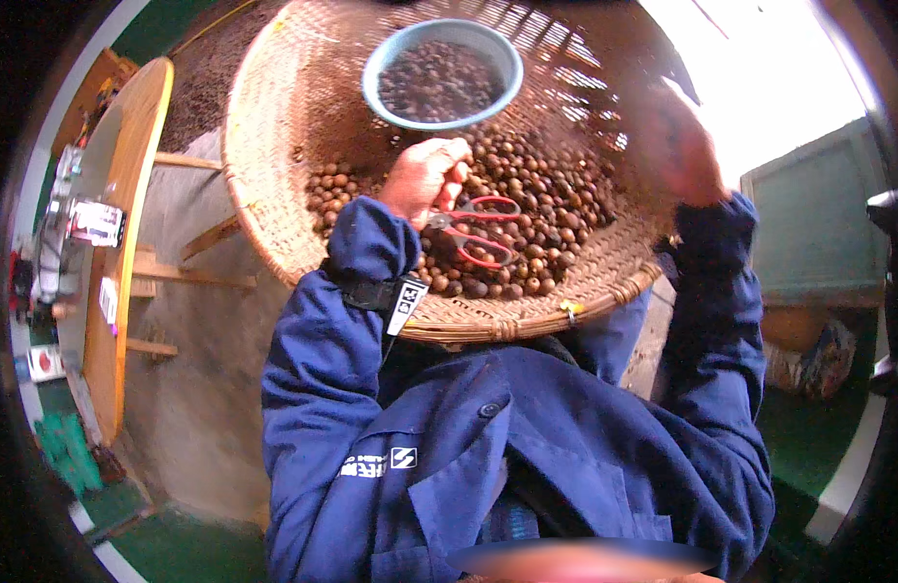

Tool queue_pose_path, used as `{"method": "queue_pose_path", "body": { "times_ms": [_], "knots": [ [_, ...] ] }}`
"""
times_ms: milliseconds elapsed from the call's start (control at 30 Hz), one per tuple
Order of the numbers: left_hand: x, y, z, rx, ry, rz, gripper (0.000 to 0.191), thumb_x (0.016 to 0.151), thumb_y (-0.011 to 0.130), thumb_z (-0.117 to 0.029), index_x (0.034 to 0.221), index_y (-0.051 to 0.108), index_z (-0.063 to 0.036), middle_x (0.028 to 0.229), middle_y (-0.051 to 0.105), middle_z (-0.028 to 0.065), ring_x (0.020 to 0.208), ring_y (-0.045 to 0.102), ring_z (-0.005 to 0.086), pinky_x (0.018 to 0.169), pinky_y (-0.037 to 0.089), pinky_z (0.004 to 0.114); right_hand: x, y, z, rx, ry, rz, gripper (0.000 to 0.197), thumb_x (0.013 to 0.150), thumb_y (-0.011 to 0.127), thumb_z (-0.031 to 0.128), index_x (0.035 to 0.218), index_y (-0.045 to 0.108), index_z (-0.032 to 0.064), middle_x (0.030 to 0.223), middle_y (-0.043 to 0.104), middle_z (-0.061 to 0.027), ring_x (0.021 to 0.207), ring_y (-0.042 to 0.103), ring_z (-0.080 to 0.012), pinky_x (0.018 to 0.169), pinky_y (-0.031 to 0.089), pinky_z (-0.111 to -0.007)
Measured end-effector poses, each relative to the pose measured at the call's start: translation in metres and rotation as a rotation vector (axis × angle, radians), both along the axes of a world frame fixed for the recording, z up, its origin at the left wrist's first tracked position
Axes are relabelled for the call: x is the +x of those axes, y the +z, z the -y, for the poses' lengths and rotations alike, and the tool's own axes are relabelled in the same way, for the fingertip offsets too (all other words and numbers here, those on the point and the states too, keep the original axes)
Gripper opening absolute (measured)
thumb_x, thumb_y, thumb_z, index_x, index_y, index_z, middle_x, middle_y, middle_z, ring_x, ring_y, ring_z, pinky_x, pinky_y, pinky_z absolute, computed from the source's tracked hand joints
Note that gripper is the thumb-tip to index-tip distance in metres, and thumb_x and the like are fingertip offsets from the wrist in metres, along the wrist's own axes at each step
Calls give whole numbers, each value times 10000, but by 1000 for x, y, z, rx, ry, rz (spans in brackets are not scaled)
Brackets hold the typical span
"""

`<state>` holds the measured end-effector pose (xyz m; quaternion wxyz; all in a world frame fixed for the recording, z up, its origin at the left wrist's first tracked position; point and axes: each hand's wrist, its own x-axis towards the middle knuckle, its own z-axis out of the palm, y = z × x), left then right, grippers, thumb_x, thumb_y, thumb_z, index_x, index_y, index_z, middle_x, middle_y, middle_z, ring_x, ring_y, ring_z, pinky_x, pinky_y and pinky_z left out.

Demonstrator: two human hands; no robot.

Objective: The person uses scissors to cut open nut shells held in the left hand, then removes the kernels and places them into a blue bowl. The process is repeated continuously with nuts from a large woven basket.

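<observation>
A large woven bamboo basket (274, 182) lies before me, with many round brown nuts or dried fruits (543, 189) heaped in it. Over this heap is my left hand (425, 178), its fingers curled in; whether they hold anything is hidden. Scissors with red-and-grey handles (485, 213) rest on the heap beside that hand, their blades mostly out of sight. At the basket's right side my right hand (674, 146) is raised, blurred and shaded, so its fingers are unclear. A light-blue plastic basin (371, 91) sits in the basket's far part, holding small dark pieces.
To the left stands a yellow-edged wooden table (117, 291) bearing a phone-like device (95, 222) and other items. A green-grey panel (813, 211) is at the right. Green cloth or gloves (68, 452) lie at the lower left. Strong light enters at the upper right.
</observation>
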<state>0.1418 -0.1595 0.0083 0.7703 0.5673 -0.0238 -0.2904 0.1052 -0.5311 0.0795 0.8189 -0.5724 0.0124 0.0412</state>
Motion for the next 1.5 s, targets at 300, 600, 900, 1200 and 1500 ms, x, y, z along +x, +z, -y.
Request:
{"method": "queue_pose_path", "body": {
  "times_ms": [300, 600, 900, 1200, 1500],
  "knots": [
    [0, 3, -2, -51, 48, 160, 158, 914, 578, -180, 807, 584, -63, 601, 496, -13, 416, 438, 82, 341, 339, 255, -120, -269, 253, -1302, -266, 231, 221, 937, 543, 232, 1082, 555, 66, 769, 569, -73, 633, 475, -217, 609, 466, -393],
    [3, -2, 2, 29, 130, 157, 163, 898, 564, -193, 833, 569, -43, 632, 499, 28, 408, 440, 103, 354, 376, 282, -189, -379, 207, -355, -532, -1012, 425, 835, 624, 497, 1058, 591, 137, 923, 585, -11, 805, 564, -211, 709, 466, -380],
    [-4, 14, -2, -112, 104, 157, 247, 965, 524, -254, 865, 558, -31, 585, 472, 4, 374, 395, 84, 328, 333, 250, -106, -123, 242, -381, -488, 66, 250, 968, 535, 312, 971, 595, 68, 902, 546, -1, 803, 500, -94, 694, 435, -257],
    [-6, 22, -7, -201, 198, 211, 185, 966, 539, -240, 954, 571, -58, 580, 457, -15, 367, 369, 68, 321, 315, 246, -15, 32, -105, -958, 325, 99, 184, 871, 578, 118, 998, 631, -5, 865, 570, -33, 736, 531, -96, 628, 452, -259],
    [0, 22, -15, -116, 345, 202, 200, 941, 582, -255, 1025, 612, -76, 675, 523, -7, 440, 435, 55, 351, 344, 238, -10, -68, -208, -1544, 748, 349, 499, 781, 694, 314, 1203, 601, 65, 1063, 607, -183, 1011, 591, -343, 875, 480, -419]
  ]
}}
